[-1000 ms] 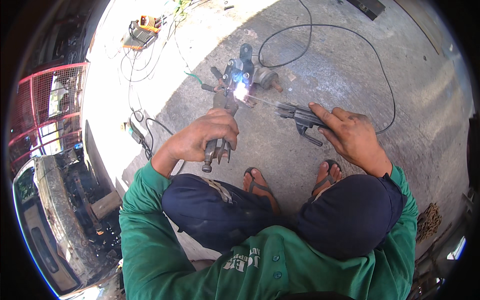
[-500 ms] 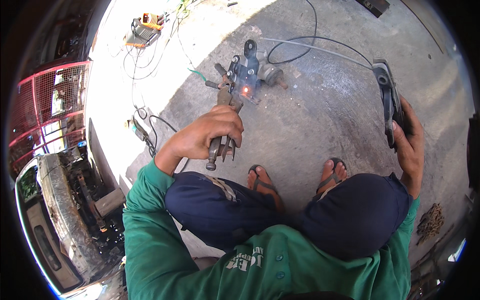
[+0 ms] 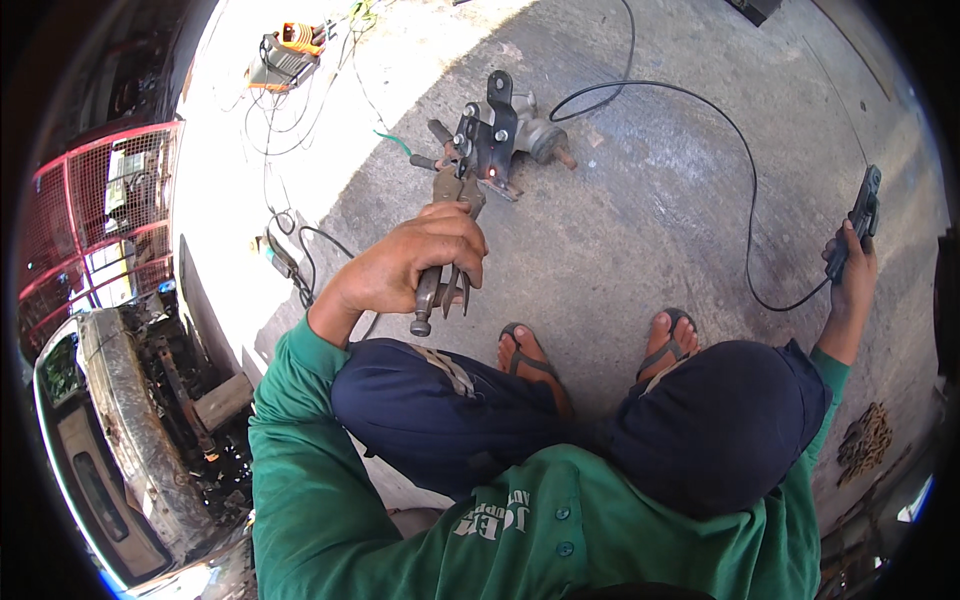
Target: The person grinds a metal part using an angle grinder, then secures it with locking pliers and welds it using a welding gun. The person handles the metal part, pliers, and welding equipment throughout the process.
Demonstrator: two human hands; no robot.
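My left hand [image 3: 425, 250] is wrapped round a pair of locking pliers [image 3: 427, 295], whose jaws meet the near left side of a black metal bracket [image 3: 497, 135]. A small spot glows at the bracket's lower edge. Bolted or set against the bracket is a grey cast metal part [image 3: 543, 140] with a rusty stub. A clamp with dark handles [image 3: 440, 132] and a green lead sits at its left. Far off to the right, my right hand [image 3: 853, 268] grips a welding electrode holder [image 3: 855, 225], with a thin rod [image 3: 840, 95] pointing up and away from it.
A black cable [image 3: 748, 200] loops over the concrete from the holder. An orange and grey machine [image 3: 285, 60] stands at the upper left among wires. On the left are a red mesh gate [image 3: 100, 210] and a stripped vehicle part [image 3: 140, 420]. A rusty chain [image 3: 865, 443] lies lower right.
My right hand has swung outward to the right with the electrode holder, taking the rod away from the bracket. The glow has shrunk and the smoke has thinned. My left hand has barely moved.
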